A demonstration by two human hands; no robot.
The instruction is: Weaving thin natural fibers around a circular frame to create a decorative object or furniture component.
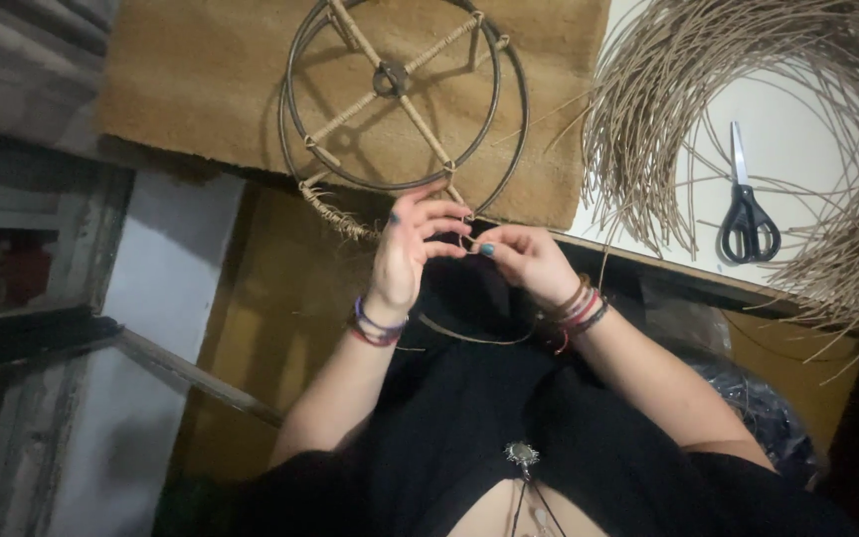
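Observation:
A round metal frame (400, 94) with reed-wrapped spokes lies on a brown mat (201, 89). Part of its near rim carries woven reed (335, 211). My left hand (408, 249) is at that near rim, fingers curled and pinching a thin reed strand (469, 338) right next to the frame. Just to its right, my right hand (527, 261) pinches the same strand, fingertips almost touching those of the left. The strand loops down under both wrists. Each wrist wears several bracelets.
A large bundle of loose reed strands (827, 149) curls across the white surface (787, 129) at the right. Black-handled scissors (748, 214) lie inside the curl. A dark window frame (42, 249) and wall are at the left.

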